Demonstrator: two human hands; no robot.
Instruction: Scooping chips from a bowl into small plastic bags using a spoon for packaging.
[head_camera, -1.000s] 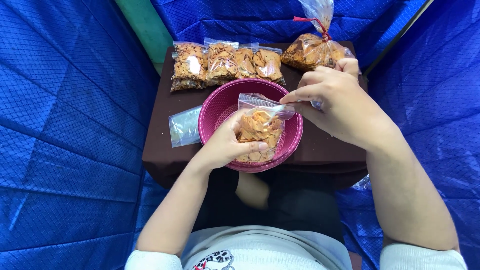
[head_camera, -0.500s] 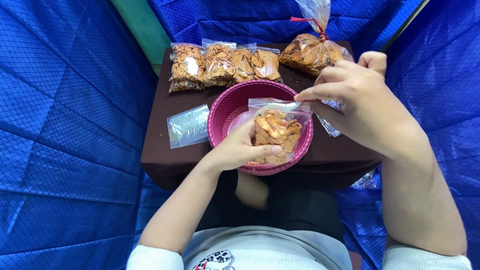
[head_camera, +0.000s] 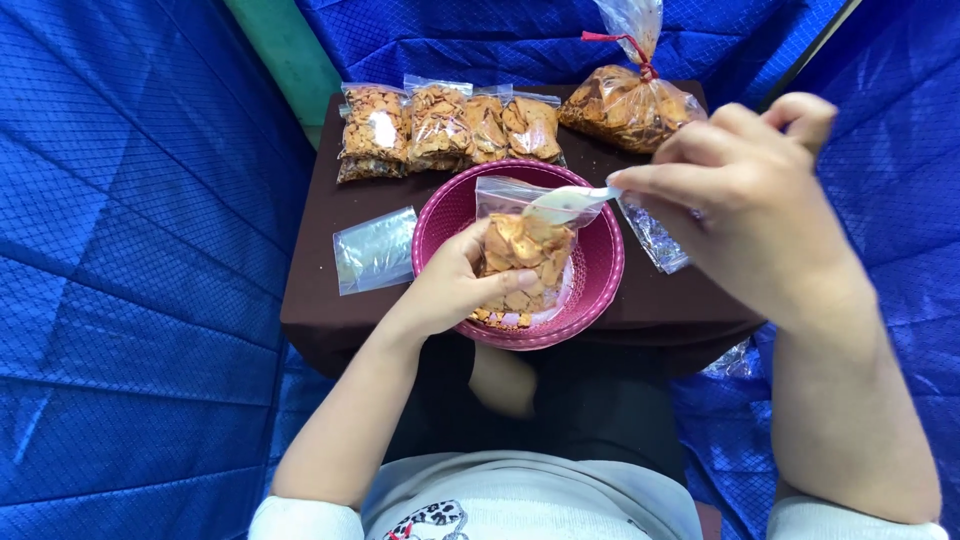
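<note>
A clear bag (head_camera: 522, 262) of orange snacks stands in the pink bowl (head_camera: 600, 290) on the table (head_camera: 320, 290). The left hand (head_camera: 455, 285) grips its side; the right hand (head_camera: 745, 190) pinches a white spoon (head_camera: 570, 202) at its mouth. Filled bags (head_camera: 450, 125) lie behind, an empty bag (head_camera: 375, 250) just left.

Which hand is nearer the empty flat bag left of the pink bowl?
Left. The left hand grips a filled snack bag over the pink bowl, just right of the empty bag. The right hand holds a spoon beyond the bowl's far side.
</note>
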